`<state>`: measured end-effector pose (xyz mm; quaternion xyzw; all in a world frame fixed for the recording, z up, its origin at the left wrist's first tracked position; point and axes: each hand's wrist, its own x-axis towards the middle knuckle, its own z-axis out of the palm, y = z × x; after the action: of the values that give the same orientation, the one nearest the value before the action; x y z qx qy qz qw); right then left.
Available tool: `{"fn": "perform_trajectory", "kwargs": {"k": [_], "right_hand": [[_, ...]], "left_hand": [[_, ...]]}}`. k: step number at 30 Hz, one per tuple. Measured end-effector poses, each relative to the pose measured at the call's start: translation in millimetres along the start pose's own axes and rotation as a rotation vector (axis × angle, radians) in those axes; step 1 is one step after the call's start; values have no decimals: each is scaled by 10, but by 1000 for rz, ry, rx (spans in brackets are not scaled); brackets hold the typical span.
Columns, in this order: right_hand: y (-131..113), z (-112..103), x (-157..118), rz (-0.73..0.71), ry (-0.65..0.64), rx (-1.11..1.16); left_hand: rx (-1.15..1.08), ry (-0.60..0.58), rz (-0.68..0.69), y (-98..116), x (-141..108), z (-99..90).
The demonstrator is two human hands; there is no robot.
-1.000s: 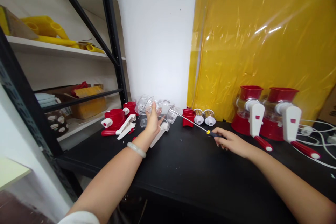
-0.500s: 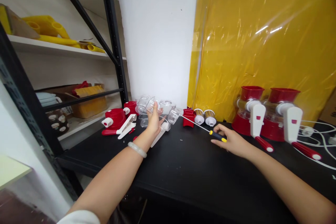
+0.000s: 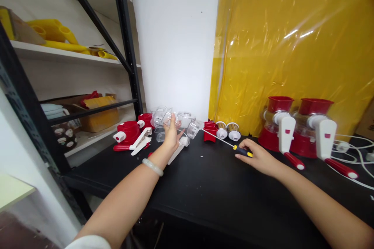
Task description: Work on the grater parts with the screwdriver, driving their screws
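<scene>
Squarely at seven o'clock from the centre of the head view, the left hand (image 3: 171,138) grips a clear plastic part (image 3: 193,129), glossy and hollow with a boxy end, thumb raised against it; the other fingers are partly hidden. A smooth, pale bangle (image 3: 152,167) rings that wrist. At four o'clock, the right hand (image 3: 257,157) pinches a screwdriver (image 3: 243,151) between thumb and fingers by its dark, rounded, yellow-ended handle, the thin metal shaft pointing towards ten o'clock; its tip meets the clear part's end, though whether it sits inside I cannot tell. Just beyond the shaft lie a curved red plastic piece (image 3: 209,131) and two perforated metal drums (image 3: 228,130) with white hubs. Towards eight o'clock, a rounded red base (image 3: 128,132) rests near an angular white crank (image 3: 142,140) on the dark, matt tabletop (image 3: 210,194). At three o'clock stand two red-and-clear mills (image 3: 298,124) with flared hoppers, before crinkled, shiny yellow sheeting (image 3: 292,46).
</scene>
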<state>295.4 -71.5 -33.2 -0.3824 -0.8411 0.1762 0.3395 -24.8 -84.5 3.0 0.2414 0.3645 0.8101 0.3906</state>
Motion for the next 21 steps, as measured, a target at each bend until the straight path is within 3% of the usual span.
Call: {"fn": "perform_trajectory", "kwargs": {"k": [6, 17, 21], "right_hand": [[-43, 22, -42, 192, -181, 98], [-60, -30, -28, 21, -150, 81], [-33, 12, -38, 107, -125, 122]], "left_hand": [[20, -7, -29, -10, -18, 3], [-6, 32, -2, 30, 4, 6], [1, 8, -3, 22, -3, 3]]}}
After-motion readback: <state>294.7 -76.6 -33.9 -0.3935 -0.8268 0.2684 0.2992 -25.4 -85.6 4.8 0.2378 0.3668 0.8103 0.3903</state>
